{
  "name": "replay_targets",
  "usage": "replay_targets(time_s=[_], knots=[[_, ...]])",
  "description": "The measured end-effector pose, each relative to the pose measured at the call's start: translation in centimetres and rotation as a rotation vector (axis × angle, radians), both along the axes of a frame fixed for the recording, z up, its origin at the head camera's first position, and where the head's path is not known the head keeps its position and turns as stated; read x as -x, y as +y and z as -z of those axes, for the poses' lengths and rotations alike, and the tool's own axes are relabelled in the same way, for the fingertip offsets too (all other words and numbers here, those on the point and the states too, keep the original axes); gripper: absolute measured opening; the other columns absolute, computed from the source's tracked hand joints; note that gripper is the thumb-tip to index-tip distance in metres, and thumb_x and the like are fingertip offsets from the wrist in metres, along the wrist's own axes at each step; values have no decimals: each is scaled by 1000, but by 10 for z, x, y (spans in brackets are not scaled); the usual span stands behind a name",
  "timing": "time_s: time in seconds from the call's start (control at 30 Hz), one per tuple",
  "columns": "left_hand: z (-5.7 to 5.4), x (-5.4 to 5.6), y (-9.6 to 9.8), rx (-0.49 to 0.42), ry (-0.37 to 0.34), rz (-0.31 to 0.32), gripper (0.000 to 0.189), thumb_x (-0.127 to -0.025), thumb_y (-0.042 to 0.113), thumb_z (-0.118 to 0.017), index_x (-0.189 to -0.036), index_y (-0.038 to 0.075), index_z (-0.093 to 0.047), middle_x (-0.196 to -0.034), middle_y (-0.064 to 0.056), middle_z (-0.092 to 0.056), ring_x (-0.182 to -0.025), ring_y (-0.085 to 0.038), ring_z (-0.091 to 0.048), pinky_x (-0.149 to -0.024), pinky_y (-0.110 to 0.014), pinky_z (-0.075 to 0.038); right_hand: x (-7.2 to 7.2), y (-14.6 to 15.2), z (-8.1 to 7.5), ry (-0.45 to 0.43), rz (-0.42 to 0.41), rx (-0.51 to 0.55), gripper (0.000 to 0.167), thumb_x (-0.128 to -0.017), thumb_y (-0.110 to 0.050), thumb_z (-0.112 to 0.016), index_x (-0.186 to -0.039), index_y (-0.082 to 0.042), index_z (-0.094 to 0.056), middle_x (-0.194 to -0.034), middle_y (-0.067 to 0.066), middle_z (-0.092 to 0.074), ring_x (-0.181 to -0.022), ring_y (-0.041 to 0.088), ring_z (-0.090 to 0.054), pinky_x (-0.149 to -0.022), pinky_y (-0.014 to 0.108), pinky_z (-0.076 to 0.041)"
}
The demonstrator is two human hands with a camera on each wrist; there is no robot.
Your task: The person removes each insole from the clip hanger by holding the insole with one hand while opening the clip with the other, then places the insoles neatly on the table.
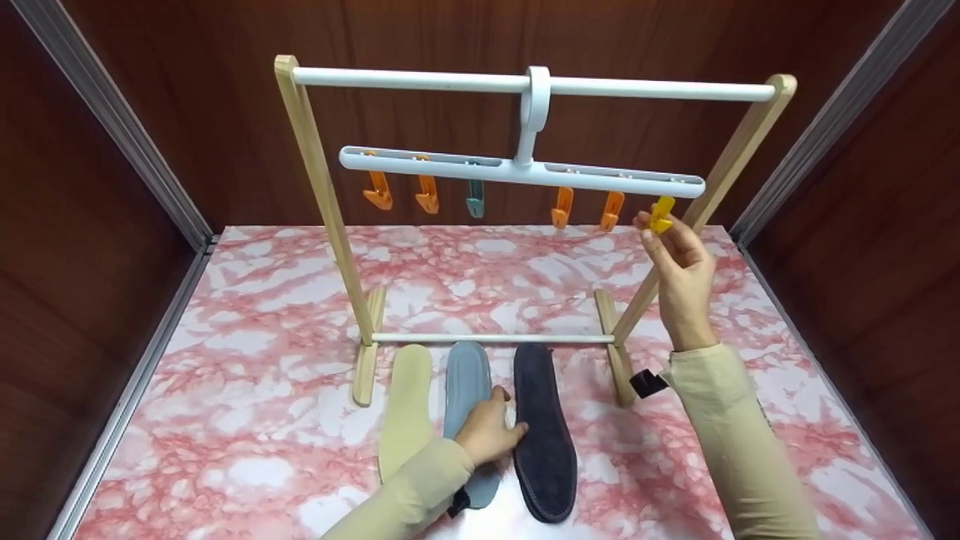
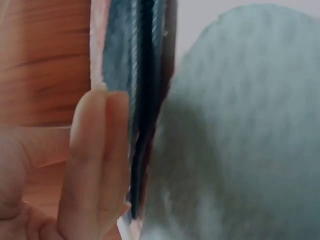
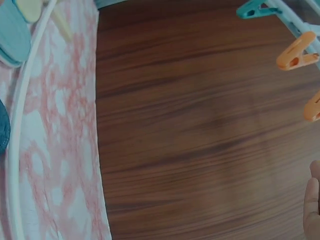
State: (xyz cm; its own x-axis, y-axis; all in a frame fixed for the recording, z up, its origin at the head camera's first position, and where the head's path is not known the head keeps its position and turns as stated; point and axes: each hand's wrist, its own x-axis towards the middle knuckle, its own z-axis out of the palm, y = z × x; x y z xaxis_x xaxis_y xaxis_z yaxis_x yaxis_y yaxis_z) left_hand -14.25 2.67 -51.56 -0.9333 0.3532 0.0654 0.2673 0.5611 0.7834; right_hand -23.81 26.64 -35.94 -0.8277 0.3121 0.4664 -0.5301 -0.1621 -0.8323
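Observation:
In the head view, my right hand [image 1: 682,262] holds the yellow clip [image 1: 661,215] at the right end of the white hanger [image 1: 442,166], thumb below it and fingers behind. Only fingertips [image 3: 311,207] show in the right wrist view; the clip is outside that frame. My left hand [image 1: 489,431] lies low over the grey-blue insole [image 1: 468,375], its thumb near the edge of the dark insole [image 1: 541,435]. Straight fingers [image 2: 90,165] appear beside the insoles in the left wrist view. A beige insole [image 1: 409,412] lies left of the grey-blue one.
The hanger hangs from the white top bar [image 1: 412,79] of a wooden-legged rack [image 1: 322,172]. Orange clips [image 1: 561,208] and a teal clip [image 1: 475,191] hang along it. A lower white bar [image 1: 491,339] crosses behind the insoles on the pink marbled surface [image 1: 247,360].

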Motion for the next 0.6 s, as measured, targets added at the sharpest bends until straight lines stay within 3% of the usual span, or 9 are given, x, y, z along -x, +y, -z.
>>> replay_targets(time_s=[0.13, 0.2, 0.43, 0.6], knots=[[-5, 9, -10, -74, 42, 2, 22, -84, 9, -65, -99, -4, -56, -56, 3, -47, -47, -6, -41, -47, -23, -38, -1, 3, 3, -10, 9, 16, 24, -88, -2, -64, -112, 1, -66, -106, 8, -72, -101, 20, -68, -100, 28, -45], [-8, 14, -16, -88, 77, -4, 15, -84, 7, -63, -95, -3, -59, -57, 3, -50, -47, -3, -41, -47, -21, -37, -2, 4, 5, -17, 17, 14, 25, -89, -3, -64, -113, 3, -65, -107, 8, -72, -100, 18, -68, -101, 28, -44], [-17, 25, -41, -21, 217, -103, 7, -84, 6, -61, -90, 3, -64, -69, -3, -61, -60, -11, -53, -55, -23, -43, -7, 3, 17, -64, 64, -11, 26, -89, -3, -63, -114, 5, -65, -106, 7, -72, -96, 15, -68, -93, 26, -48], [-25, 28, -59, 27, 273, -198, 5, -85, 8, -62, -89, 5, -64, -77, -4, -62, -64, -13, -56, -57, -27, -45, -18, 2, 34, -174, 70, -120, 31, -90, -5, -63, -119, 5, -61, -106, -1, -71, -99, 15, -65, -94, 24, -46]])
